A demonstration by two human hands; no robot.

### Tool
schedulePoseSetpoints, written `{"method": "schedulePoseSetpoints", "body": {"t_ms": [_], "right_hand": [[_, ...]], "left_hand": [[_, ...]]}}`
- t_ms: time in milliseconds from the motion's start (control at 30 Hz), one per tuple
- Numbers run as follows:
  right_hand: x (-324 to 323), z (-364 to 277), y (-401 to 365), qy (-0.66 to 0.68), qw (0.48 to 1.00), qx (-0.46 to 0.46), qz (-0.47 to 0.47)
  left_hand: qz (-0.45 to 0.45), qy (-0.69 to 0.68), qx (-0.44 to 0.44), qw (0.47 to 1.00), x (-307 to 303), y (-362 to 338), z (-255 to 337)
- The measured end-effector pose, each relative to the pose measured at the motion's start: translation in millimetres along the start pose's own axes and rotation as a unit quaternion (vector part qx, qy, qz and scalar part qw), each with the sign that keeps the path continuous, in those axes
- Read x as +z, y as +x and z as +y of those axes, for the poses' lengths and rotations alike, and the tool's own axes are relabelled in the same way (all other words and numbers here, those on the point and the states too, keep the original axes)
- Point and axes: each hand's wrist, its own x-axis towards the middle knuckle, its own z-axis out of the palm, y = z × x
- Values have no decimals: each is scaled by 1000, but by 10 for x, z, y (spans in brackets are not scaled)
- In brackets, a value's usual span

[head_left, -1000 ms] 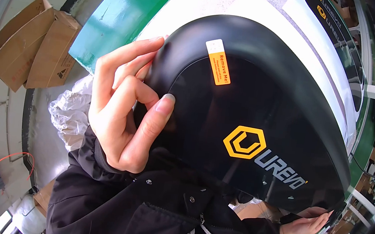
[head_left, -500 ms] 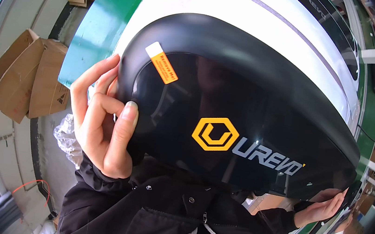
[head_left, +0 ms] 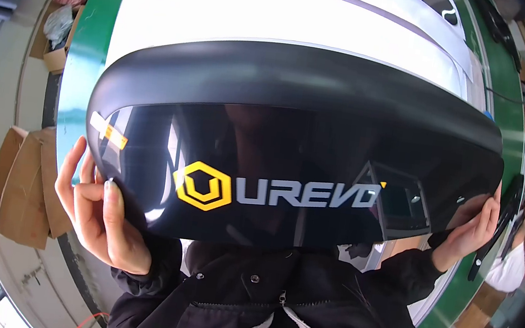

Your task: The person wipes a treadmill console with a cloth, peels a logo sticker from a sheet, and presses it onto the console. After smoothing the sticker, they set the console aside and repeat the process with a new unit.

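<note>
A wide glossy black cover panel (head_left: 304, 143) with rounded corners is held up in front of my chest. It bears a yellow hexagon emblem (head_left: 203, 185) and grey UREVO lettering. My left hand (head_left: 105, 220) grips its left end, thumb on the near side and fingers curled around the edge. An orange and white label (head_left: 108, 131) sticks to the panel's upper left corner. At the opposite end my right hand (head_left: 469, 232) clasps the right edge, its fingertips partly hidden. Reflections of surroundings show on the shiny face.
Beyond the panel lies a white sheet (head_left: 228, 12) over a green table (head_left: 97, 19). Open cardboard boxes (head_left: 23, 187) stand on the floor at left. At far right, a person in a white top (head_left: 507, 267) is beside the green surface.
The panel has swung from a steep slant to nearly level across my view. Its left end and my left hand shifted left; my right hand now appears higher.
</note>
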Motion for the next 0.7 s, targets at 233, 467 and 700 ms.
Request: {"method": "schedulePoseSetpoints", "body": {"t_ms": [233, 467, 700], "right_hand": [[287, -117, 11, -80, 995, -46, 40], [175, -61, 40, -90, 994, -46, 30], [311, -102, 84, -101, 993, -46, 32]], "left_hand": [[-15, 27, 53, 998, -38, -3, -62], [-14, 65, 76, 995, -2, -45, -59], [-44, 64, 72, 994, -14, -7, -106]]}}
